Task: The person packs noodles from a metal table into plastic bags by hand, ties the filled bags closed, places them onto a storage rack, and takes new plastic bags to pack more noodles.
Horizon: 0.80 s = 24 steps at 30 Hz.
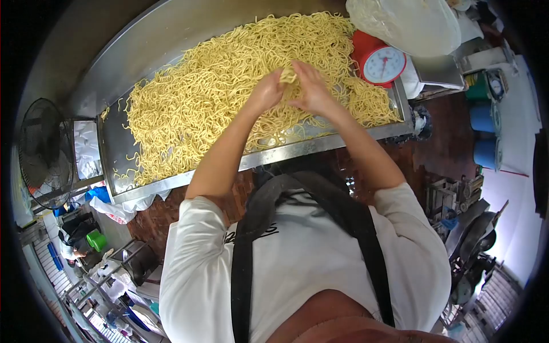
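Note:
A thick spread of yellow noodles [211, 86] covers much of a shallow metal tray [286, 153]. Over the tray's right half, my left hand [267, 92] and my right hand [313, 94] face each other a short way apart. A small clump of noodles is gripped between them, at the fingers. My left fingers curl in and are partly hidden behind the hand. On my right hand the fingers are bent around the clump, with the thumb lower down among the noodles.
A red dial scale [384, 64] stands at the tray's right end, beside a translucent plastic bag [406, 26]. A fan [46, 153] is off the left end. Blue containers [485, 119] stand at right, and a person [71, 251] is far off at lower left.

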### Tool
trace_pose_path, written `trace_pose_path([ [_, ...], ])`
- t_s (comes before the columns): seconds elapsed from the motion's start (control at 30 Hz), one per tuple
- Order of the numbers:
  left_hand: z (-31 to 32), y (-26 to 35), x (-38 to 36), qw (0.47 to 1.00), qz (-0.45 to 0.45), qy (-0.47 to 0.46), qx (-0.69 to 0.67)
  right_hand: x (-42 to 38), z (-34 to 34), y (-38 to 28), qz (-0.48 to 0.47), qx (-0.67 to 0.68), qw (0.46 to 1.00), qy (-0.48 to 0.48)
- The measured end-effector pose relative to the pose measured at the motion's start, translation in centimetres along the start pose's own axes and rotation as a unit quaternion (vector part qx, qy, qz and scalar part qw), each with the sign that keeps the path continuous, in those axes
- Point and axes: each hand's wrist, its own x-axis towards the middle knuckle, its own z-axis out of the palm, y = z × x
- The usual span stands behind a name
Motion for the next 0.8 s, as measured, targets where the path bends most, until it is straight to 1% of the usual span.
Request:
trace_pose_path([
  [0.03,-1.8,1.8,0.9,0.999,-0.033,-0.038,-0.001,1.0,1.8,-1.0,0.022,0.02,0.999,0.014],
  [0.07,-3.3,3.4,1.5,0.995,-0.068,-0.078,-0.003,1.8,3.2,-1.5,0.09,0.109,0.99,-0.025],
  [0.1,-4.9,5.2,1.3,0.998,-0.036,-0.044,-0.006,2.8,4.2,-1.9,0.155,0.196,0.966,-0.063],
  [0.13,-6.6,6.8,1.0,1.0,-0.004,-0.009,-0.009,4.5,4.6,-2.5,0.199,0.28,0.939,-0.031],
  [0.17,-8.5,8.7,0.8,1.0,-0.007,0.019,-0.006,6.4,4.3,-3.5,0.243,0.363,0.9,0.0],
  [0.2,-9.8,9.5,0.5,0.999,-0.011,0.046,-0.002,8.0,3.2,-4.7,0.286,0.442,0.85,0.032],
  [0.23,-10.2,8.8,0.3,0.99,0.047,0.113,-0.069,9.5,0.0,-6.9,0.296,0.457,0.839,0.012],
  [0.27,-10.6,7.9,0.8,0.969,0.104,0.18,-0.135,11.1,-3.2,-8.9,0.306,0.472,0.827,-0.007],
  [0.3,-10.7,7.1,1.1,0.935,0.159,0.246,-0.2,12.3,-4.6,-9.7,0.259,0.568,0.78,0.029],
  [0.33,-9.0,5.6,1.1,0.94,0.104,0.187,-0.266,13.2,-5.6,-10.3,0.207,0.656,0.723,0.063],
  [0.37,-6.0,3.6,0.9,0.934,0.051,0.127,-0.329,14.1,-6.3,-10.7,0.151,0.734,0.655,0.096],
  [0.4,-3.9,3.0,0.8,0.919,-0.004,0.065,-0.389,14.8,-6.5,-10.4,0.14,0.736,0.654,0.109],
  [0.43,-2.9,5.2,-0.5,0.96,-0.065,-0.015,-0.272,15.7,-6.7,-9.6,0.128,0.737,0.652,0.123],
  [0.47,-2.5,7.1,-1.8,0.977,-0.121,-0.094,-0.148,16.5,-7.4,-9.2,0.114,0.737,0.651,0.137],
  [0.5,1.4,1.7,-1.0,0.975,-0.102,-0.127,-0.151,16.7,-9.9,-10.7,0.072,0.738,0.655,0.146],
  [0.53,6.6,-5.3,-0.2,0.972,-0.081,-0.159,-0.154,16.6,-10.4,-9.5,0.111,0.711,0.673,0.17],
  [0.57,8.7,-9.4,-0.8,0.955,-0.16,-0.109,-0.225,16.3,-10.8,-7.5,0.15,0.683,0.689,0.193],
  [0.6,8.8,-12.0,-1.1,0.925,-0.237,-0.057,-0.291,15.9,-11.3,-5.4,0.186,0.653,0.702,0.216],
  [0.63,7.0,-11.8,-1.1,0.9,-0.258,0.022,-0.352,14.4,-11.7,-2.9,0.212,0.585,0.768,0.154],
  [0.67,4.5,-10.4,-1.3,0.863,-0.278,0.101,-0.408,12.1,-11.5,0.0,0.237,0.511,0.822,0.09],
  [0.73,-2.1,-4.9,-0.1,0.908,-0.278,0.065,-0.307,7.9,-8.1,2.4,0.231,0.372,0.899,-0.002],
  [0.77,-3.6,-2.5,0.7,0.922,-0.263,0.079,-0.274,6.2,-6.0,2.0,0.2,0.308,0.93,-0.022],
  [0.8,-4.3,0.1,2.0,0.936,-0.24,0.091,-0.242,5.0,-3.8,1.0,0.158,0.324,0.932,-0.046],
])
